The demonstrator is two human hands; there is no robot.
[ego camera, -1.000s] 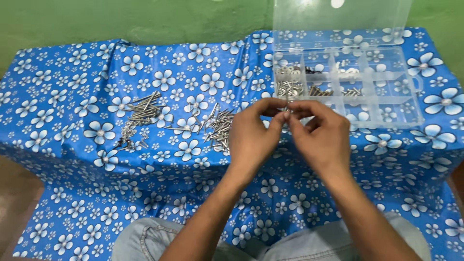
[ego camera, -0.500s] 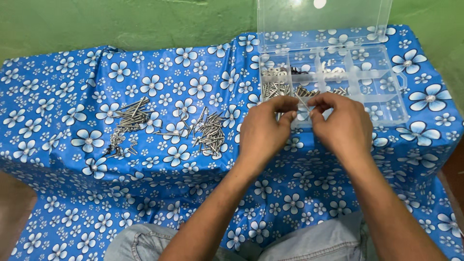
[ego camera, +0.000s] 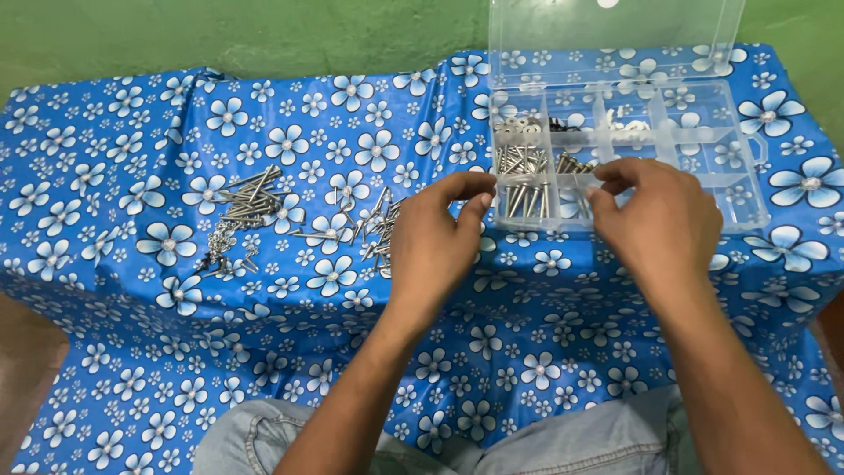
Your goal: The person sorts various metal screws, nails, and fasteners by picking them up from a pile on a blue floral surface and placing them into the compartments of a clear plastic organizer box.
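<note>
Sorting loose hardware is the step we judge to be in hand, and we read the scene from the left. On the desk (ego camera: 105,176), under its blue flowered cloth, we see 2 heaps: a left pile of screws (ego camera: 246,211) with some small hooks trailing off it, and a nearer pile of screws (ego camera: 378,224) just beside our left hand (ego camera: 435,246). That hand hovers above the cloth, its fingers (ego camera: 466,185) curled and narrowly parted, thumb close to forefinger; we cannot tell whether anything lies between them. Next comes the clear compartment box (ego camera: 738,189), lid propped upright, with screws in its left-front cell (ego camera: 523,198). Our right hand (ego camera: 659,220) sits over the box's front edge, fingers (ego camera: 615,171) pinched near the divider; a thin screw may be held there, but it is too small for us to be sure. The next move, we judge, calls for a careful fingertip pinch at the nearer pile.
</note>
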